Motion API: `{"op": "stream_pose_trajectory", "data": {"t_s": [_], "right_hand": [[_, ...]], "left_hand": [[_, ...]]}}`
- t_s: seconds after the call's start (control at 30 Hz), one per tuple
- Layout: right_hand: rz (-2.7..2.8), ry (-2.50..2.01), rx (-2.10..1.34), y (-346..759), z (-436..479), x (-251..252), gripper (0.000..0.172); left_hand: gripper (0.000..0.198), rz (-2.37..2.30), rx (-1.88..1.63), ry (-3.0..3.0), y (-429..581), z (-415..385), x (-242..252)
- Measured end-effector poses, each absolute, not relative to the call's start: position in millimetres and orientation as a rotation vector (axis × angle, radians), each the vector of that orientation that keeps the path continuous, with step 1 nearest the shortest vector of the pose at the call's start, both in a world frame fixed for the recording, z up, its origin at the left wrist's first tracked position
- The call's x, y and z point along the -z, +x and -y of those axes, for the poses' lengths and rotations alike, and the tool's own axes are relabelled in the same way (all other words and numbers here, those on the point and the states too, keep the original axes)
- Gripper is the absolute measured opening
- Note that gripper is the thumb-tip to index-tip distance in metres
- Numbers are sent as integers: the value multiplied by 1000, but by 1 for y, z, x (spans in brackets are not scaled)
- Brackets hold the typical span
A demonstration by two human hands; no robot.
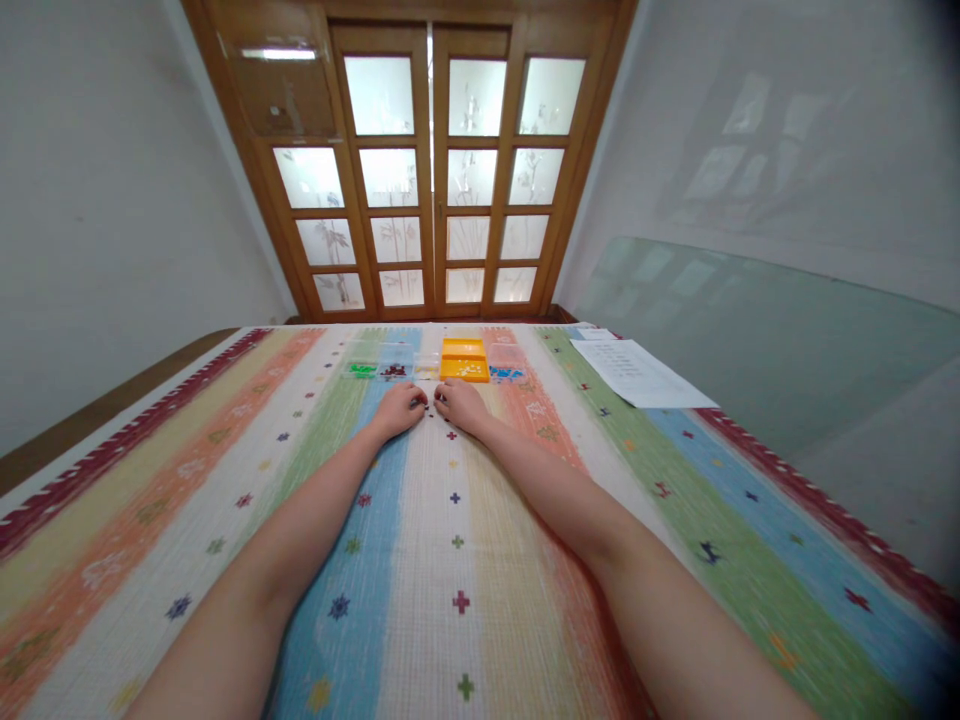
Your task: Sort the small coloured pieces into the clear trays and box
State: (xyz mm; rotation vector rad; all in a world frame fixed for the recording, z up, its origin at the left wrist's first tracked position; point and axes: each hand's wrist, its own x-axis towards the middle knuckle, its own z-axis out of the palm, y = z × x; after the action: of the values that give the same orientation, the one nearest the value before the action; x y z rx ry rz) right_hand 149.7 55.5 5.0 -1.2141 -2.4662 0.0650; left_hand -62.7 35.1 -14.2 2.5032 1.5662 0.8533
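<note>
My left hand (400, 408) rests on the striped cloth with its fingers curled together. Facing it, a small gap away, my right hand (460, 404) has its thumb and fingers pinched. Whatever either hand pinches is too small to make out. Tiny dark pieces (430, 410) lie on the cloth between the fingertips. Just beyond the hands stands an open yellow box (465, 348) with small white pieces inside. Clear boxes flank it, holding green pieces (363, 370) and dark red pieces (394, 370) on the left, and blue pieces (506, 374) on the right.
A striped, patterned tablecloth (435, 560) covers the table. Printed paper sheets (637, 370) lie at the right far side, near a glass panel (750, 340) against the wall. Wooden doors with frosted panes (394, 180) stand behind the table.
</note>
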Motion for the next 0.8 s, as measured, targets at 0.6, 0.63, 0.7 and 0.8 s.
{"op": "stream_pose_trajectory", "data": {"t_s": [0.6, 0.63, 0.7, 0.8], "right_hand": [[2448, -1133, -134, 182, -74, -8, 19], [2453, -1125, -133, 181, -73, -8, 19], [2454, -1123, -126, 178, -71, -7, 19], [2454, -1122, -105, 175, -69, -6, 20]], "left_hand": [[19, -1746, -784, 2475, -67, -36, 10], [19, -1748, -780, 2474, -66, -35, 9], [22, -1746, -780, 2482, -66, -36, 10], [28, -1686, -779, 2548, -65, -41, 13]]}}
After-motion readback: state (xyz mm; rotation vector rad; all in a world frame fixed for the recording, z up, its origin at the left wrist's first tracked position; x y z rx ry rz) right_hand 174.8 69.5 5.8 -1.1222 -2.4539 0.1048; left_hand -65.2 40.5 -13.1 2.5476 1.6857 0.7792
